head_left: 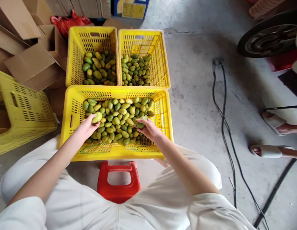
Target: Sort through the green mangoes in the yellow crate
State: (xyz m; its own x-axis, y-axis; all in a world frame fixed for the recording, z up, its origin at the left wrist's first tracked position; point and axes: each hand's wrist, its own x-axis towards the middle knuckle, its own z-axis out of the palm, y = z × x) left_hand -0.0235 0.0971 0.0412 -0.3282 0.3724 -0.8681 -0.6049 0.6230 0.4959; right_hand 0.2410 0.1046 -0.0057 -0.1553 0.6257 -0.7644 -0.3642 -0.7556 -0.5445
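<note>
My left hand (88, 126) is closed around a yellow-green mango (97, 117) above the left part of the near yellow crate (117, 155). On the right side of that crate, my right hand (149, 128) grips a greener mango (141, 122), partly covered by my fingers. Beneath both hands lies a layer of small green and yellow mangoes (116, 121). Behind stand two more yellow crates: the back left crate (74, 60) holds larger mangoes (97, 74), and the back right crate (160, 60) holds smaller ones (136, 68).
A red stool (118, 191) shows between my legs. Cardboard boxes (33, 67) and a tilted yellow crate (33, 108) crowd the left. Black cables (222, 111) cross the floor at right, near another person's sandalled feet (268, 151) and a wheel (270, 35).
</note>
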